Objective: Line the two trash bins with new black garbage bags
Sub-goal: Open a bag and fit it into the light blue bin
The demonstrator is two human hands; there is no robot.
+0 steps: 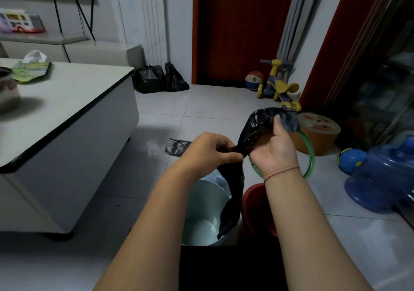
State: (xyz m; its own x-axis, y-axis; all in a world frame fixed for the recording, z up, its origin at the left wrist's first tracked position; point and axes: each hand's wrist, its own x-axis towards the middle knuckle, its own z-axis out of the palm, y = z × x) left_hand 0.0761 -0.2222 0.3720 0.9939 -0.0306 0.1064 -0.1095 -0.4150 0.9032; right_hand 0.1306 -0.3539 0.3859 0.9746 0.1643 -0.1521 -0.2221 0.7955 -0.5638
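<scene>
Left hand point(208, 151) is pinching a crumpled black plastic garbage bag point(253, 131) at its middle. Right hand point(274, 149) is gripping the upper part, fingers curled round it. The bag's lower end is hanging over the mouth of a round pale-grey trash bin point(201, 212). A round red trash bin point(253, 203) is standing just beside it. A folded black bag point(177, 147) is lying on the tiled floor point(201, 104).

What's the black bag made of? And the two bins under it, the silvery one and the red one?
The black bag seems to be thin plastic film: it crumples, hangs limp and glints. The silvery bin has a smooth wall with a soft sheen, maybe metal, maybe grey plastic; hard to tell. The red bin looks like smooth moulded plastic, evenly coloured.
</scene>
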